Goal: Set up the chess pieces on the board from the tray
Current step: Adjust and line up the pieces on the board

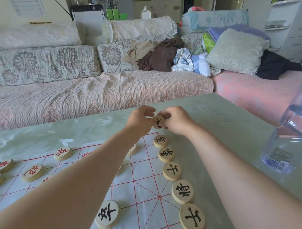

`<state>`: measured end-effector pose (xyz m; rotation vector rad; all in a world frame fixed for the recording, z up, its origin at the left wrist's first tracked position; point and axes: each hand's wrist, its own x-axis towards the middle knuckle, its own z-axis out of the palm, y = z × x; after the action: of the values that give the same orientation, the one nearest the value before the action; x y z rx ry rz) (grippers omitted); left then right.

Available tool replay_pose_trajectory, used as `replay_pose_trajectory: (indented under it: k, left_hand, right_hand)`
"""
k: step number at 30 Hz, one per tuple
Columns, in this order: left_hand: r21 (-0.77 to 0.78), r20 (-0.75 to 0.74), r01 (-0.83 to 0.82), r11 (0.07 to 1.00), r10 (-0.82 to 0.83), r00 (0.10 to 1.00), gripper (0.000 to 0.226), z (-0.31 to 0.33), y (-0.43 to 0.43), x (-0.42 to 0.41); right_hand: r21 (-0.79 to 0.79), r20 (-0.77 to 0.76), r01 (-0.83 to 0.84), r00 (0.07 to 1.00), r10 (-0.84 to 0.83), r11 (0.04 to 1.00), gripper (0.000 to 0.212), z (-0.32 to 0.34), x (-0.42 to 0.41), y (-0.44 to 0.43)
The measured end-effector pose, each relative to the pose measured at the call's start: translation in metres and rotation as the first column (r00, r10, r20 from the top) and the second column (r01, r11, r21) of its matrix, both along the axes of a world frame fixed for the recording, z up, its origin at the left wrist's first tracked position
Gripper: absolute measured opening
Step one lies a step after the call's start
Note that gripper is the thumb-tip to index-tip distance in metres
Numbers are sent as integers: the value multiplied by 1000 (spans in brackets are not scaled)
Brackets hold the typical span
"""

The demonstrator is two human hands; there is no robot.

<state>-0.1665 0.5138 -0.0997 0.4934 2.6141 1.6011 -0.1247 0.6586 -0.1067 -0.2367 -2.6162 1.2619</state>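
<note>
Presently pinches one held piece (158,122) between left hand (141,118) and right hand (176,120), with fingertips of both curled on its rim. Holds it tilted, black character toward the camera, at frame centre above the far corner of the board (144,173). Cannot tell whether it touches the board. Shows the board, a white sheet with a red grid, across the lower half of the frame on the pale green table (215,120). Shows five black-lettered pieces (172,171) lying flat in a curved line along the board's right edge, from just below the hands to lower right. Shows one more black piece (107,214) at lower centre, beside the left forearm. Shows red-lettered pieces (32,172) flat at lower left, well apart from the hands. Shows a clear plastic bottle (287,137) on the table at the right edge, off the board.
</note>
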Motion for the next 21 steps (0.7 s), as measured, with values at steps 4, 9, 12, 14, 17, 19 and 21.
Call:
replay_pose_trajectory:
  k: [4, 9, 12, 14, 17, 19, 21]
  left_hand:
    - [152, 230, -20, 988, -16, 973, 24, 3, -3, 0]
    - [291, 335, -52, 955, -51, 941, 13, 12, -8, 5]
    - [255, 333, -49, 966, -40, 942, 23, 15, -11, 4]
    - [187, 288, -65, 980, 8, 958, 24, 14, -11, 2]
    - [-14, 172, -64, 998, 65, 983, 19, 10, -11, 1]
    - [-169, 91, -18, 985, 34, 995, 17, 7, -11, 2]
    - [-319, 14, 30, 947, -27, 1000, 22, 2, -11, 3]
  right_hand:
    - [-304, -48, 38, 997, -55, 952, 19, 7, 2, 0]
    - [-268, -61, -43, 998, 28, 962, 33, 10, 10, -1]
    - [-176, -92, -117, 990, 102, 977, 62, 11, 12, -2]
    - [-94, -74, -130, 990, 123, 987, 60, 12, 13, -3]
    - [46, -14, -144, 989, 145, 988, 47, 11, 15, -2]
    - [112, 39, -141, 990, 138, 984, 32, 7, 16, -1]
    - [170, 108, -118, 989, 101, 978, 34, 1, 13, 0]
